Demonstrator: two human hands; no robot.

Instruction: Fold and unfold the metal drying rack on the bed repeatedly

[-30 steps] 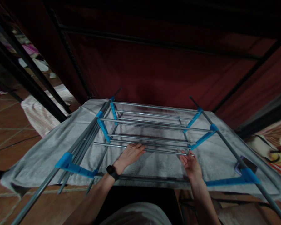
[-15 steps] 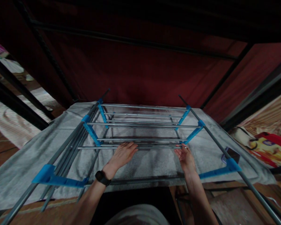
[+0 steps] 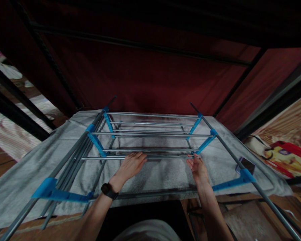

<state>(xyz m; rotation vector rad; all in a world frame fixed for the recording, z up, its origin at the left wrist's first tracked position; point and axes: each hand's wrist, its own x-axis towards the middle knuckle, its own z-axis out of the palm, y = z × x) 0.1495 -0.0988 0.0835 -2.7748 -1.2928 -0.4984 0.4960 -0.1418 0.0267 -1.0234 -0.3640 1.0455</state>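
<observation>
The left hand (image 3: 132, 164) is lying palm down across a metal rod (image 3: 163, 158), its fingers bending over the top; whether they are closing around it underneath, I cannot tell. The right hand (image 3: 198, 168) is turning its palm upward and pinching the rod's right end at the fingertips. The rod is running crosswise between the two hands, and its other end is sticking out well to the left of the left hand. A dark watch (image 3: 109, 191) is circling the left wrist.

Just beyond the hands, a rack (image 3: 155, 134) of gray tubes is standing, with several crossbars spanning it. Blue brackets (image 3: 203, 146) are joining those bars to the side tubes, and two larger ones are sitting nearer the person than the hands, one out to each side. Between these, a darker bar (image 3: 160, 193) is passing below the hands. To the left of the left hand, a bundle of tubes (image 3: 71, 169) is lying lengthwise. Everything is resting over a gray blanket (image 3: 165, 177). A phone (image 3: 247, 165) is lying to the right of the right hand, and a red panel (image 3: 150, 80) is rising beyond the rack.
</observation>
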